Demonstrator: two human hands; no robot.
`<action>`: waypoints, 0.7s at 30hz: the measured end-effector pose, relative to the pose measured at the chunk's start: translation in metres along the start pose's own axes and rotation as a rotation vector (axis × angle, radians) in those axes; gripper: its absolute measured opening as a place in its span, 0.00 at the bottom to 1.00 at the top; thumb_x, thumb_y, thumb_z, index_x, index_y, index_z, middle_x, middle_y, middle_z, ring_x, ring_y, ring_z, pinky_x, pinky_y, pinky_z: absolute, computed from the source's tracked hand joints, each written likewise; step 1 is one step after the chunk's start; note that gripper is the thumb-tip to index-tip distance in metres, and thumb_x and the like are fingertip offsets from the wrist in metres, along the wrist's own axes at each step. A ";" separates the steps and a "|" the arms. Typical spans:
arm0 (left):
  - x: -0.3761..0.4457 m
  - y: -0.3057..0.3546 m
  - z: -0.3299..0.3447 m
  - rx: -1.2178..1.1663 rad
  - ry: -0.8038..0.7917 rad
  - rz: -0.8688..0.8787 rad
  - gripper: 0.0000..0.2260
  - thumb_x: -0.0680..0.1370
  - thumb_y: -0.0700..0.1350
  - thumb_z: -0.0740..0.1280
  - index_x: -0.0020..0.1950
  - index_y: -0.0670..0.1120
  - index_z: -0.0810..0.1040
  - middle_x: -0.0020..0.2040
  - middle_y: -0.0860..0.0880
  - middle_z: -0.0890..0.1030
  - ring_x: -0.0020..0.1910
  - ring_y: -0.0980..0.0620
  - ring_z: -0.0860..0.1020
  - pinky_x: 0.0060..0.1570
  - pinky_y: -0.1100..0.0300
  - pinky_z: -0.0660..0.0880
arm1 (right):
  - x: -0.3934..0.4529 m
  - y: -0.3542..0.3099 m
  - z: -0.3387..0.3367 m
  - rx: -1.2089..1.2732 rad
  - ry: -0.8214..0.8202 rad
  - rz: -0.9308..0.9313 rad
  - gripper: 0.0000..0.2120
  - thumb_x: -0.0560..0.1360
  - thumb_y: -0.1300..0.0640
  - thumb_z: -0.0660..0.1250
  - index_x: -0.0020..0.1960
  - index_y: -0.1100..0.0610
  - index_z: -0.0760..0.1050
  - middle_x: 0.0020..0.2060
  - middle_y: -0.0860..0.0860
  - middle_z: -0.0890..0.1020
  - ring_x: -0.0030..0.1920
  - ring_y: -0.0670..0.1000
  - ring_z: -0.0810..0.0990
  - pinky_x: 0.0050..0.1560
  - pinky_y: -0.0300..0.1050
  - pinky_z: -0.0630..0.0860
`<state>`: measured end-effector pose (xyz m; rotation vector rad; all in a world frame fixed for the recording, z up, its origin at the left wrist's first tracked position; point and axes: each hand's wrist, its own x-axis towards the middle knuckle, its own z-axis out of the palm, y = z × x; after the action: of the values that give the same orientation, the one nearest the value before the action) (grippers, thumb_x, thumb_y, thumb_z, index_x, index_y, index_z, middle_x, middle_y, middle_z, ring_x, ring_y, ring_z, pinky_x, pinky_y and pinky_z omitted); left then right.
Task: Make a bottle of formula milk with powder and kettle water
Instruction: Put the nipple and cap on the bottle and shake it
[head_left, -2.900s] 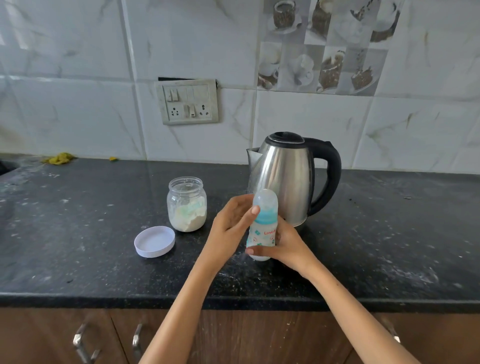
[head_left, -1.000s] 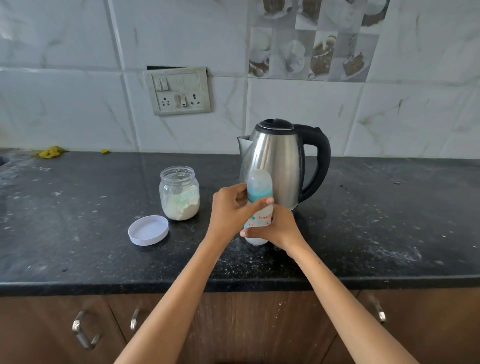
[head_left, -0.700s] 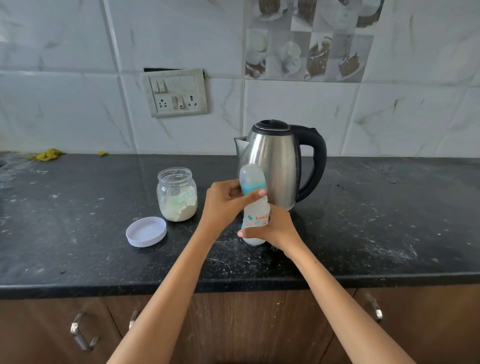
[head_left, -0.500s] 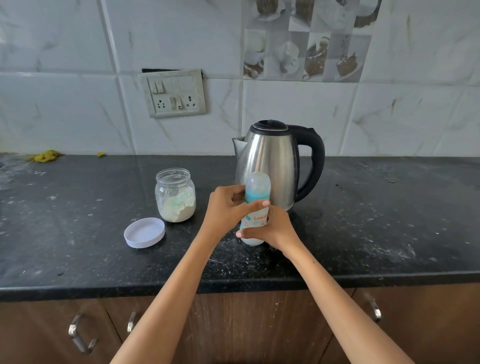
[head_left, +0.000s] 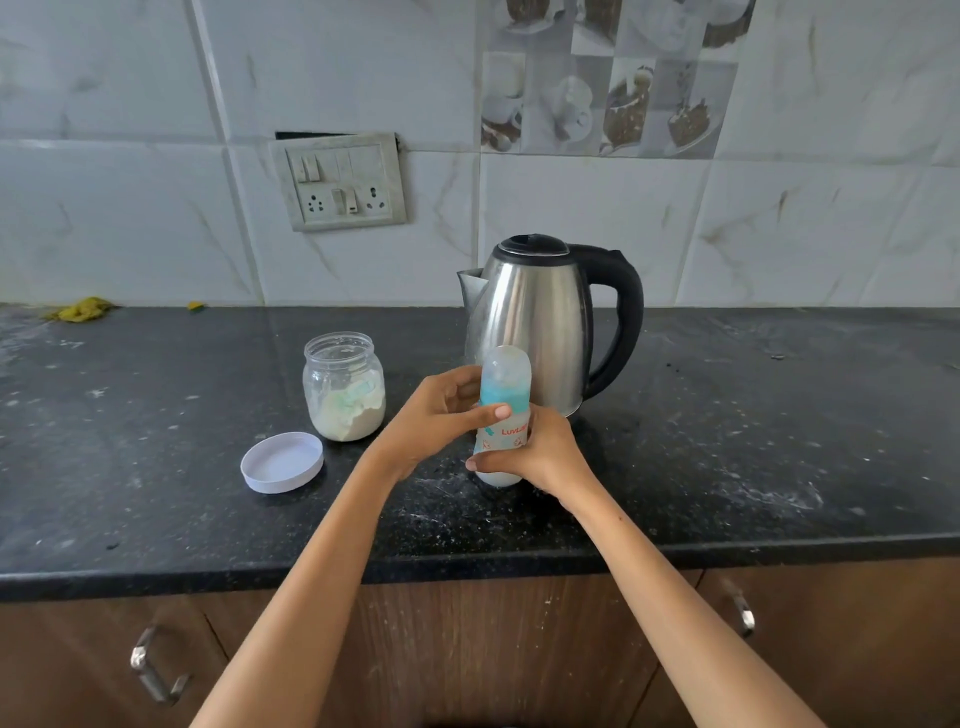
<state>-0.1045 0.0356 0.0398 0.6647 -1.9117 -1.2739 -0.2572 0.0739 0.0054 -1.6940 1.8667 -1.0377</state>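
Head view looks down on a black stone counter (head_left: 156, 467) where a baby bottle (head_left: 503, 415) stands upright, its long axis vertical and its clear domed cap pointing straight up. A teal collar sits under the cap, and white liquid shows at the bottom of the bottle. The base is at or just above the counter; which one cannot be told. The bottle is near the middle of the counter, directly in front of the kettle (head_left: 540, 322).

Both hands are closed on the bottle. The left hand (head_left: 436, 415) wraps the upper part at the collar, thumb laid across the front. The right hand (head_left: 535, 452) grips the lower body, fingers curling around the near side and covering part of the red lettering.

The steel kettle stands just behind the bottle, lid shut, spout to the left and black handle to the right. To the left of the hands stands 1 open glass jar (head_left: 344, 387) partly filled with white powder, and its white lid (head_left: 282, 462) lies flat in front of it, nearer the counter edge. A switch panel (head_left: 340, 182) is set into the marble-look tiles above. Yellow scraps (head_left: 83, 309) lie at the far left by the wall. Brown cabinet doors with 3 metal handles (head_left: 153, 670) sit below.
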 end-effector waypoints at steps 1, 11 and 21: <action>-0.001 -0.001 -0.003 -0.026 0.035 0.008 0.24 0.72 0.39 0.73 0.68 0.43 0.73 0.60 0.47 0.81 0.59 0.53 0.80 0.57 0.56 0.78 | 0.000 0.001 0.000 0.021 -0.009 0.001 0.32 0.63 0.50 0.81 0.63 0.52 0.72 0.51 0.45 0.76 0.52 0.44 0.74 0.42 0.29 0.70; 0.003 0.003 0.038 0.334 0.478 0.123 0.27 0.61 0.52 0.81 0.57 0.45 0.79 0.48 0.54 0.83 0.47 0.58 0.81 0.48 0.64 0.79 | 0.005 0.003 0.005 0.055 -0.045 0.017 0.30 0.61 0.46 0.80 0.59 0.43 0.70 0.51 0.38 0.77 0.54 0.41 0.76 0.57 0.40 0.75; -0.009 -0.004 -0.016 -0.028 0.163 0.094 0.22 0.66 0.37 0.77 0.59 0.39 0.79 0.52 0.45 0.85 0.54 0.48 0.82 0.53 0.58 0.80 | -0.003 0.005 -0.002 0.123 -0.021 -0.034 0.28 0.62 0.55 0.81 0.58 0.51 0.74 0.53 0.47 0.80 0.57 0.49 0.79 0.56 0.46 0.79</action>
<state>-0.0864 0.0320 0.0373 0.6368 -1.7686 -1.1496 -0.2620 0.0769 0.0026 -1.6642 1.7299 -1.1198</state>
